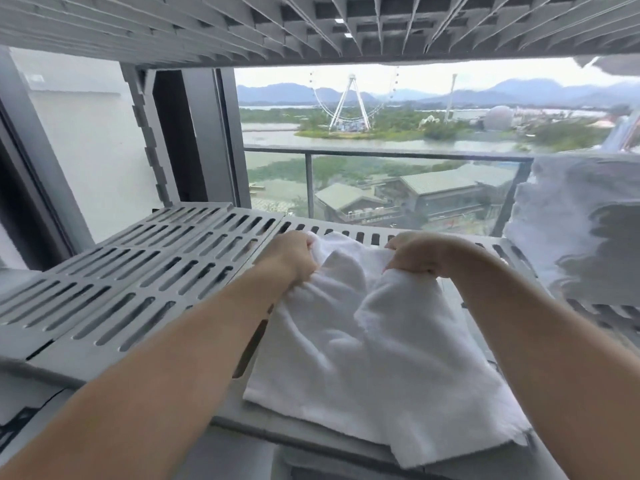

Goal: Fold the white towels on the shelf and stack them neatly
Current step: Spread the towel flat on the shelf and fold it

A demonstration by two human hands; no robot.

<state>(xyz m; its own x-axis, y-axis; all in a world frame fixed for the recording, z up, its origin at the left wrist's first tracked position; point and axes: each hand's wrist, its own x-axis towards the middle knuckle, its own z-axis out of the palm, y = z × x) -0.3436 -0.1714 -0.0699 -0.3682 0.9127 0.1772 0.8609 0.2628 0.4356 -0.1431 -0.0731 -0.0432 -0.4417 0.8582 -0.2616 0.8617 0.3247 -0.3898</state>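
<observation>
While left hand (289,258), right hand (415,252) clench white towel (381,341) (fingers (401,247) curled)

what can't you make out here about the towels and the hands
Head view, fingertips of the left hand and right hand: buried in the bunched towel.
Head view, white pile at right: blurred, cut off by the frame edge; its towel count is unclear.
Head view, shelf beneath the towel: covered.

A tall glass window with dark grey frame (228,140) fills the back. At 12 o'clock stands a white Ferris wheel (349,102), with a grey metal balcony railing (381,152) below it.
</observation>
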